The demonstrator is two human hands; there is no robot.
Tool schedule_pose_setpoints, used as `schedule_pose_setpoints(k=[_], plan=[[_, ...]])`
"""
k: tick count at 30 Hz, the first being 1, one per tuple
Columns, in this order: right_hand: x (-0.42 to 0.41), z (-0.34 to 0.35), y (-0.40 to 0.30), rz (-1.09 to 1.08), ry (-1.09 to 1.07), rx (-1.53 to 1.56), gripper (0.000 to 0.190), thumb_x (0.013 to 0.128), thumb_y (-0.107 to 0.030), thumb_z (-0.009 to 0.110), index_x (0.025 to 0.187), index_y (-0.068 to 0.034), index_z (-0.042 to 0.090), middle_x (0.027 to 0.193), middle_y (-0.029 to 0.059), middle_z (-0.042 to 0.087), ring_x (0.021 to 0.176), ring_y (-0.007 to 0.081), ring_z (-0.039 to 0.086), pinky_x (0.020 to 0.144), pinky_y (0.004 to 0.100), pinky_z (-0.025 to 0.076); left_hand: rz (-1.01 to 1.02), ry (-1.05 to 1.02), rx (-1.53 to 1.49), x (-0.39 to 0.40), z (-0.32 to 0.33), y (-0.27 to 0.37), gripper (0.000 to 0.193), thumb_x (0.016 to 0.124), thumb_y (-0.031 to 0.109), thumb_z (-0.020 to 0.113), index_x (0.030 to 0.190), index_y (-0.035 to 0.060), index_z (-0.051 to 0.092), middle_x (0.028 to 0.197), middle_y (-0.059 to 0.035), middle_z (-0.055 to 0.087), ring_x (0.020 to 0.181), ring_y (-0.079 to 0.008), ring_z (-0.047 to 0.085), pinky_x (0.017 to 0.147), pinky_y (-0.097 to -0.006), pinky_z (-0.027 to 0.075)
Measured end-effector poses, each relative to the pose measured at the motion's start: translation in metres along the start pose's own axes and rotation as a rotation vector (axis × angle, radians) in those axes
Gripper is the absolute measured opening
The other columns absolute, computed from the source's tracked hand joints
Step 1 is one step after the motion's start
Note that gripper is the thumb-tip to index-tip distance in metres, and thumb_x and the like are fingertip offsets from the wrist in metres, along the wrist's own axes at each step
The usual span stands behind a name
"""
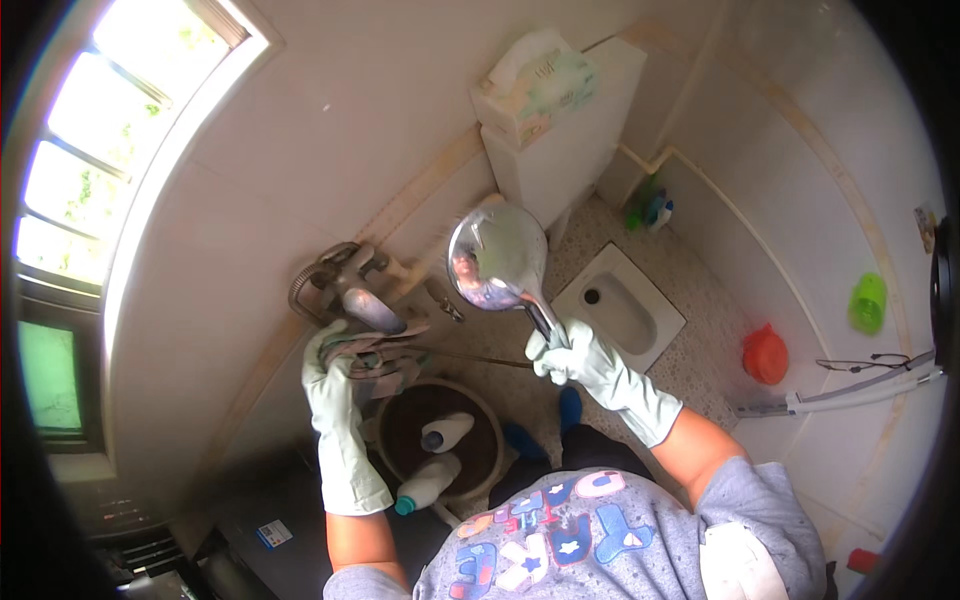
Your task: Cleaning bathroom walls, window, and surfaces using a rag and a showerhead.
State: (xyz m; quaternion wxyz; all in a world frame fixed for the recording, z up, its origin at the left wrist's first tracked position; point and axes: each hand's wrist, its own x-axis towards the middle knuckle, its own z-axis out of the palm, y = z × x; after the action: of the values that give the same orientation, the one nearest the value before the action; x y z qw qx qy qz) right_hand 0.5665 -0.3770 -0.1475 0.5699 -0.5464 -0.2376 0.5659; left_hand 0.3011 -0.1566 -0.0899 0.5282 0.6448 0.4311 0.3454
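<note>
Both hands wear pale rubber gloves. My right hand (559, 351) grips the handle of a chrome shower head (499, 255), its round face held up in front of me. In my left hand (334, 356) is a crumpled, damp-looking cloth (382, 360), just under the spout of a wall-mounted mixer tap (371, 309). A coiled metal hose (300, 289) loops at the tap's left side. Below the cloth stands a round tub (491, 469), with two white plastic bottles (454, 431) (431, 484) at it.
A squat toilet pan (626, 311) is set in the pebbled floor. A tissue pack (540, 94) rests on a narrow white cabinet (570, 142) against the wall. Green (868, 304) and red (765, 355) plastic items are at the right wall. A dark appliance (262, 502) stands at lower left.
</note>
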Motion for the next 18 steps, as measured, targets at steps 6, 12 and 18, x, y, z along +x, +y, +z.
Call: schedule_pose_setpoints(k=[6,12,18], plan=[[-0.011,-0.005,-0.004,0.002,-0.061,0.012,0.018,0.077,-0.006,0.059,0.094,-0.003,0.059,0.075,0.0054,0.062,0.061,0.0103,0.057,0.055,0.0223,0.046,0.486,0.247,0.127,0.027,-0.009,0.1,0.04,0.087,0.003,0.052,0.127,-0.0005,0.053,0.105,-0.0088,0.063,0.09,-0.015,0.061,0.087,-0.0292,0.049],[0.006,0.006,-0.054,-0.155,-0.124,0.04,0.015,0.081,-0.003,0.054,0.096,-0.004,0.057,0.08,0.0054,0.06,0.066,0.01,0.058,0.055,0.0215,0.045,0.839,0.18,0.337,0.081,0.018,0.166,0.038,0.084,-0.007,0.048,0.12,0.0033,0.058,0.094,-0.0077,0.065,0.084,-0.0149,0.062,0.074,-0.0301,0.052],[0.037,0.024,-0.155,-0.407,-0.206,0.114,0.016,0.082,-0.002,0.047,0.096,-0.005,0.055,0.079,0.0039,0.056,0.065,0.0101,0.058,0.048,0.0209,0.042,0.791,0.027,1.401,0.101,0.088,0.171,0.014,0.079,0.011,0.055,0.09,0.0165,0.061,0.087,-0.0108,0.065,0.076,-0.0308,0.064,0.067,-0.0402,0.052]])
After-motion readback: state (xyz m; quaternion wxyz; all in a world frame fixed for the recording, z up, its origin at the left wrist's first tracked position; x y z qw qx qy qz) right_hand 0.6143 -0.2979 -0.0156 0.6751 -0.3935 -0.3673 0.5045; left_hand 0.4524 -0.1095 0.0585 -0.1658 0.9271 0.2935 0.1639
